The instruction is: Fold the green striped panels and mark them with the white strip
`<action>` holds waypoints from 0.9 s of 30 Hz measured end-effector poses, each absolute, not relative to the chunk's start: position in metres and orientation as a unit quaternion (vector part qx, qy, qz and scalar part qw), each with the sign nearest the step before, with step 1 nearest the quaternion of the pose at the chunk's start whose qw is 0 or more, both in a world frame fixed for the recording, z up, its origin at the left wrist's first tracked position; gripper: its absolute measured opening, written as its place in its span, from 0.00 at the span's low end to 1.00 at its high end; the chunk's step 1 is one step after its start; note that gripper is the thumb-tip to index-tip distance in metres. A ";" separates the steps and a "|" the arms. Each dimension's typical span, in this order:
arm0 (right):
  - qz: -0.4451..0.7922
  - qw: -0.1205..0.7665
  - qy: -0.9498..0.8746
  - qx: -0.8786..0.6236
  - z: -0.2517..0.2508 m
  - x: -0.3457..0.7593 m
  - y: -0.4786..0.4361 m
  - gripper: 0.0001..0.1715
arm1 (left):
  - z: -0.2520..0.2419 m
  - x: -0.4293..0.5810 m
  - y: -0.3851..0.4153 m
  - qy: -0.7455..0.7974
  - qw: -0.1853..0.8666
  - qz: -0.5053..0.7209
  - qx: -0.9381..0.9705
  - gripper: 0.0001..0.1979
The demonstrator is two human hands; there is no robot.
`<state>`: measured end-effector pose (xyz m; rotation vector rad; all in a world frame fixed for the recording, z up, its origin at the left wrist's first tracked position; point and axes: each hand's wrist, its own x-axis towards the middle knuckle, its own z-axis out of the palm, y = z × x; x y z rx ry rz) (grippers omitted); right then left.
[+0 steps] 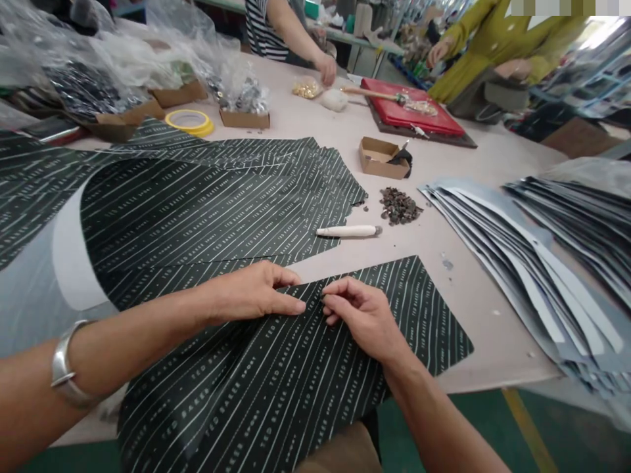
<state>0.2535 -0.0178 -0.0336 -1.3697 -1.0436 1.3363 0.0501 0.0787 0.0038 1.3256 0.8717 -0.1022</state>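
A dark green-black sheet [305, 368] printed with slanted white lines and "TED BAKER SPORT" lies over the near table edge and hangs towards me. On its upper edge rests my left hand [266, 289], thumb stretched out and apart from the bent index finger. Just to its right, my right hand [357, 309] pinches thumb and forefinger together over the sheet. A tiny dark thing seems to be at those fingertips, too small to name. Beyond my hands lie a white stick-like tool [348, 231] with a dark tip and a pile of small dark brown pieces [399, 206].
More printed sheets [211, 203] spread to the left. Stacks of grey and white panels [513, 263] lie right. Behind are a small cardboard box [382, 157], yellow tape [190, 122], plastic-bagged parts [241, 92] and a red board [411, 108]. Two people work across the table.
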 end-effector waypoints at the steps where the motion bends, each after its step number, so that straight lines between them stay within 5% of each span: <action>1: 0.554 0.465 -0.412 -0.553 -0.033 0.255 -0.018 0.12 | 0.004 0.052 0.077 0.398 0.729 -0.042 0.556 0.19; 12: 0.585 0.482 -0.396 -0.518 -0.033 0.260 -0.018 0.09 | 0.007 0.061 0.073 0.430 0.788 -0.021 0.441 0.18; 27: 0.510 0.461 -0.490 -0.536 -0.034 0.256 -0.020 0.05 | 0.003 0.059 0.072 0.373 0.724 -0.008 0.580 0.12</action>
